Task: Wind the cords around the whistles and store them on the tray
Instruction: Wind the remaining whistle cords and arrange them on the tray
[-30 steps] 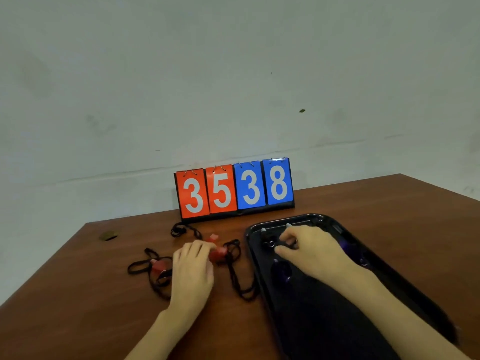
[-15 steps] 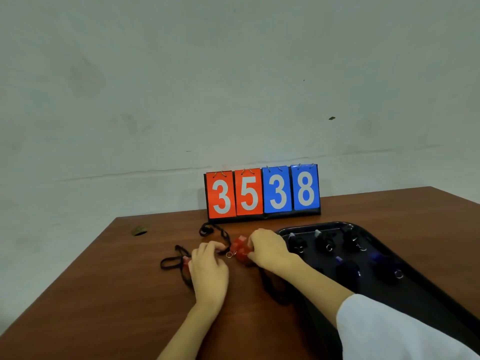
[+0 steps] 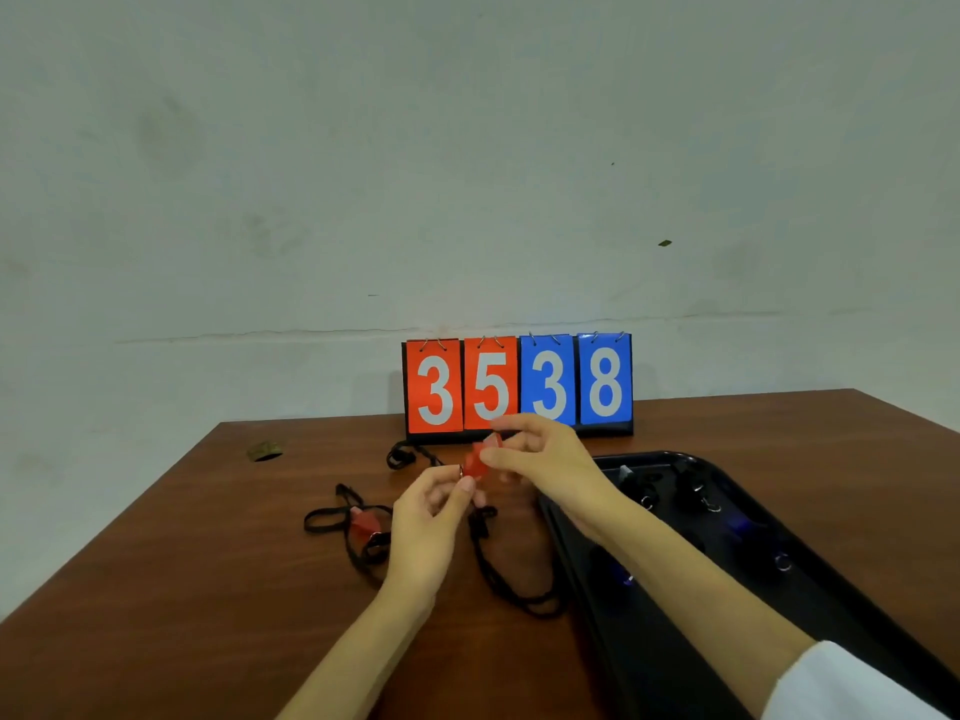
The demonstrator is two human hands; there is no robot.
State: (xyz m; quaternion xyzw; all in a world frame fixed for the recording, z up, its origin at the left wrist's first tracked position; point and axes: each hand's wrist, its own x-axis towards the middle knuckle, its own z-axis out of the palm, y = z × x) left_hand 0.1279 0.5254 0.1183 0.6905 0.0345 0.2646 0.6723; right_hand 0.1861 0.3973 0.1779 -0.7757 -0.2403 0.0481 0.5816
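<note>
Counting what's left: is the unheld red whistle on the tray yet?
No, that red whistle lies on the table, beside the left hand.

Brown wooden table, seen from its near edge

The table [image 3: 208, 589] carries a flip scoreboard [image 3: 519, 387] reading 3538 at its far edge and a black tray [image 3: 649, 683] on the right. Left of centre lies a red whistle [image 3: 363, 524] among the loops of its black cord [image 3: 324, 519]. A small cord coil [image 3: 400, 457] sits just before the scoreboard, a loose cord [image 3: 504, 589] loops beside the tray's left rim, and a small brassy object [image 3: 265, 451] lies near the far left edge.
</note>
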